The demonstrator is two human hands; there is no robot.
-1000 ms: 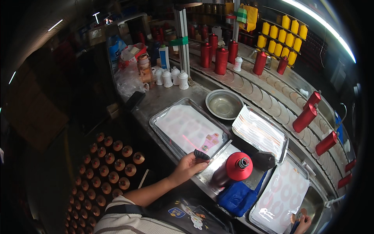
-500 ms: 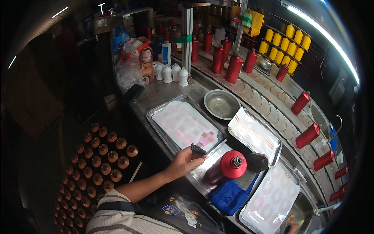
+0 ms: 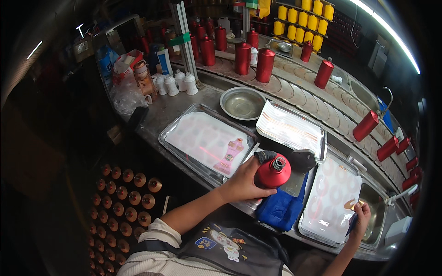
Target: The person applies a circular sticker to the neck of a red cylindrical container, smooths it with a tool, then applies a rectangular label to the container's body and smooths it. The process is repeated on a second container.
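Observation:
My left hand (image 3: 241, 183) is wrapped around the side of a red metal bottle (image 3: 272, 173) that stands on a blue cloth (image 3: 280, 208), its grey threaded neck pointing up. A dark cap-like piece (image 3: 265, 156) lies just above my thumb. Far to the right, my right hand (image 3: 360, 218) rests at the edge of the right steel tray (image 3: 307, 230), and its fingertips pinch a small brown label (image 3: 351, 204) on the white sheet. A pink bottle-shaped label (image 3: 230, 155) lies on the white sheet of the left tray (image 3: 166, 134).
A third tray (image 3: 290, 128) sits tilted behind the bottle, with a steel bowl (image 3: 242, 103) beyond it. Red bottles (image 3: 265, 65) stand along a curved conveyor; yellow ones (image 3: 305, 18) fill a shelf. Small white bottles (image 3: 175, 84) stand back left. Rows of brown caps (image 3: 123, 193) lie below the counter.
My left hand left the dark piece by the left tray and closed on the red bottle. My right hand has come further into view at the right tray.

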